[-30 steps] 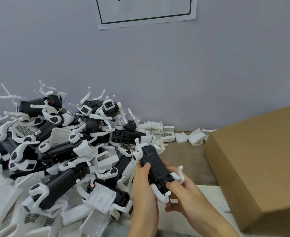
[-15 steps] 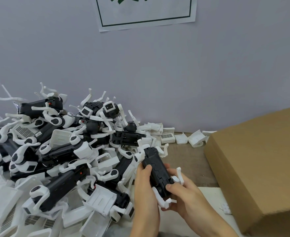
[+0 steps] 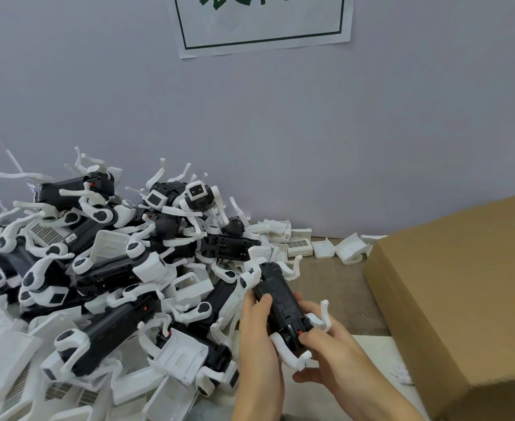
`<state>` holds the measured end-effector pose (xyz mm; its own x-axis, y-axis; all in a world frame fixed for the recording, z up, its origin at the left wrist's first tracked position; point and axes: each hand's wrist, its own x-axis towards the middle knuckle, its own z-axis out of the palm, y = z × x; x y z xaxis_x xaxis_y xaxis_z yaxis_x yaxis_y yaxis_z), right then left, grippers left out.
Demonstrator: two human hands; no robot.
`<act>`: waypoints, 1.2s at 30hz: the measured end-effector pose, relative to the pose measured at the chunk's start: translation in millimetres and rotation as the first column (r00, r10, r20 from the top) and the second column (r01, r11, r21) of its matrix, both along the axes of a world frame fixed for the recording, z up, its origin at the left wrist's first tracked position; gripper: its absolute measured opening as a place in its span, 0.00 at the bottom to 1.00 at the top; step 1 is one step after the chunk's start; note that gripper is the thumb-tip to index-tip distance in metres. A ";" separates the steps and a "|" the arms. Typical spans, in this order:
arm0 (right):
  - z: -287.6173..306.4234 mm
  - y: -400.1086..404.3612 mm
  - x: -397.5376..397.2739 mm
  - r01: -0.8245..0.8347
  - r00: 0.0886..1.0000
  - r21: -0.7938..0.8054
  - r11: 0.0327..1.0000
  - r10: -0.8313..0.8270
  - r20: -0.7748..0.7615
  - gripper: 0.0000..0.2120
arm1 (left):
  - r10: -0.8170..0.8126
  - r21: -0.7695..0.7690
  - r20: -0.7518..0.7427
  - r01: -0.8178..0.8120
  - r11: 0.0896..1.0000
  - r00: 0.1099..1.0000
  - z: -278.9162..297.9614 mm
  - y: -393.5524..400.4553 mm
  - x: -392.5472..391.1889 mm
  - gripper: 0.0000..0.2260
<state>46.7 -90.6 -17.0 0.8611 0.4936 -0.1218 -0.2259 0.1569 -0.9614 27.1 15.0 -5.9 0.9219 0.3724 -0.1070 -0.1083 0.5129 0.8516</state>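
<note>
I hold a black toy body with white curved legs (image 3: pixel 280 302) in front of me, its long axis pointing away. My left hand (image 3: pixel 257 338) grips its left side, thumb lying on top of the black body. My right hand (image 3: pixel 326 344) holds its near end, the thumb pressing by a small red spot, fingers curled under the white legs. A big pile of the same black-and-white toys (image 3: pixel 107 268) lies to the left against the wall.
A large brown cardboard box (image 3: pixel 463 299) stands at the right. Loose white plastic shells (image 3: pixel 323 247) lie along the wall behind. The brown table (image 3: pixel 335 287) shows between pile and box. A white paper sign (image 3: pixel 262 22) hangs on the grey wall.
The toy and both hands have stayed in nearly the same place. My right thumb has shifted slightly on the toy's near end. My view has tilted down a little.
</note>
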 end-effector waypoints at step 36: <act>11.4 73.5 88.1 0.399 0.843 -0.772 0.495 0.133 0.521 0.15 | -0.021 -0.496 0.218 0.130 0.858 0.976 18.9 26.2 -15.3 0.14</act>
<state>134.8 -17.0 -5.6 0.9670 0.2539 0.0227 0.2181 -0.7779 -0.5893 11.8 41.2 12.9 0.9666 0.2455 -0.0734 -0.1901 0.8790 0.4374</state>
